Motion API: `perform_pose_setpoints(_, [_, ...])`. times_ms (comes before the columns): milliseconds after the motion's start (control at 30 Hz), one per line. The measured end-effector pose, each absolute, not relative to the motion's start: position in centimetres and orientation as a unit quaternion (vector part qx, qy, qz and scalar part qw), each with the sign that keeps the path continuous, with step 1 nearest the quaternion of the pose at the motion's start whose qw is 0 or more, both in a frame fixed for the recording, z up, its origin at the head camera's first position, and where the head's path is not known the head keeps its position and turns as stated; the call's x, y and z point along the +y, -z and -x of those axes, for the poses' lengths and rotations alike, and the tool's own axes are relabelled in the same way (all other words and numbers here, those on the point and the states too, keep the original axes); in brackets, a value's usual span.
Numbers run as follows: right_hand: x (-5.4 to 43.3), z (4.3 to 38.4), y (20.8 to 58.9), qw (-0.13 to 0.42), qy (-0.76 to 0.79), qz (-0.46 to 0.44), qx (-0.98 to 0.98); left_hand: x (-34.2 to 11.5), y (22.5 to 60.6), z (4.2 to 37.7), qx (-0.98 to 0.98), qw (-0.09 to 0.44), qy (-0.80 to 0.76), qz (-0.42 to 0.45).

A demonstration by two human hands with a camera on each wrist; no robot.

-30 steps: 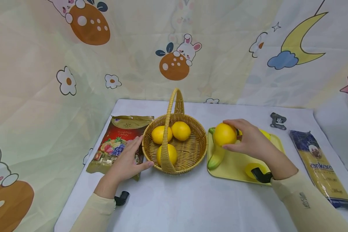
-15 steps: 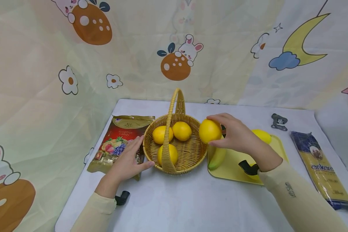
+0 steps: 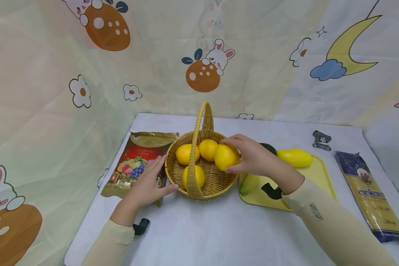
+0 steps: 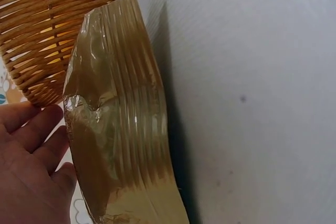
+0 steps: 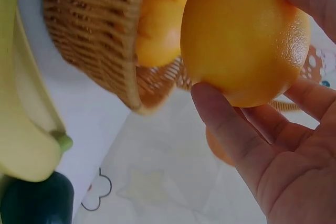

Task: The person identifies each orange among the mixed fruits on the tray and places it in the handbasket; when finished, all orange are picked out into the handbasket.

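Observation:
My right hand (image 3: 254, 157) grips an orange (image 3: 226, 157) between thumb and fingers, above the right side of a round wicker basket (image 3: 217, 183). The right wrist view shows the orange (image 5: 244, 40) close up, its green stem dimple at the top, in front of the basket's rim (image 5: 139, 85). Inside the basket lie three more oranges: one at left (image 3: 185, 154), one at the back (image 3: 207, 149) and one behind the handle's front foot (image 3: 200, 177). My left hand (image 3: 149, 181) rests against the basket's left side, fingers extended, over the candy bag (image 3: 128, 168).
The yellow tray (image 3: 316, 184) at right holds a banana (image 3: 248, 184), a yellow mango-like fruit (image 3: 295, 157) and a dark green item (image 3: 268, 148), partly behind my right arm. Farther right lie an ankara packet (image 3: 372, 195) and a small black object (image 3: 321, 140). The basket's tall handle (image 3: 197, 129) arches over it.
My right hand has carried the orange leftward from above the tray to over the basket. The left hand has stayed at the basket's side.

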State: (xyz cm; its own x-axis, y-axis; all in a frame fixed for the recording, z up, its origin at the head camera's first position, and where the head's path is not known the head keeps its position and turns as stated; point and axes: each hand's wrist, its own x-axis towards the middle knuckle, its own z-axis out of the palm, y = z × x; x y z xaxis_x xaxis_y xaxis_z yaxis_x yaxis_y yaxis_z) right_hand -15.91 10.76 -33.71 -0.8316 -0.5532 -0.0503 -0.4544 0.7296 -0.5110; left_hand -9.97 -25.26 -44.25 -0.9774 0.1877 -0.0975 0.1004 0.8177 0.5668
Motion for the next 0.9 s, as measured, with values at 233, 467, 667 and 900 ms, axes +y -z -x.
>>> perform_pose_setpoints(233, [8.9,16.1,34.4,0.118,0.230,0.287,0.922,-25.4,44.3,10.0,0.949,0.071,-0.296,-0.078])
perform_pose_setpoints(467, [7.8,16.4,34.7,0.136,0.204,0.292,0.924,-25.4,44.3,9.9,0.949,0.071,-0.298,-0.081])
perform_pose_setpoints(667, [6.9,16.7,35.1,0.155,0.165,0.308,0.924,-25.4,44.2,9.9,0.950,0.070,-0.295,-0.081])
perform_pose_setpoints(900, [5.9,17.0,35.7,0.168,0.130,0.320,0.923,-25.4,44.2,9.9,0.948,0.070,-0.300,-0.084])
